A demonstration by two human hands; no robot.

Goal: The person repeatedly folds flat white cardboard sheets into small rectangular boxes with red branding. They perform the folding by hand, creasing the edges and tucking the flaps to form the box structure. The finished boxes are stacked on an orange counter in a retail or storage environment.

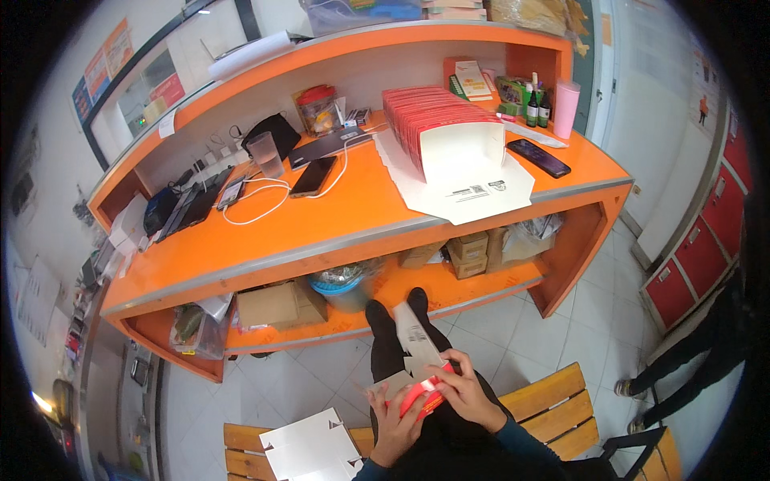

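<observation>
Over my lap, a partly folded red and white cardboard box [424, 394] is held between both hands. My left hand [397, 421] grips its near left side, fingers spread over the red face. My right hand [466, 391] holds the right side, thumb and fingers on the red edge. A long white flap with printing points away towards my shoes. Flat white cardboard blanks [313, 448] lie on the slatted wooden bench [243, 451] at my left. On the orange desk stands a long row of nested red boxes [433, 108], with a white unfolded sheet [463, 201] under its near end.
Several phones, one of them a black phone [313, 177], a clear cup [264, 155] and a pink tumbler [566, 109] stand or lie on the desk. Below are cartons [469, 255] and a blue-rimmed bin [340, 288]. A person's legs [686, 355] show at right.
</observation>
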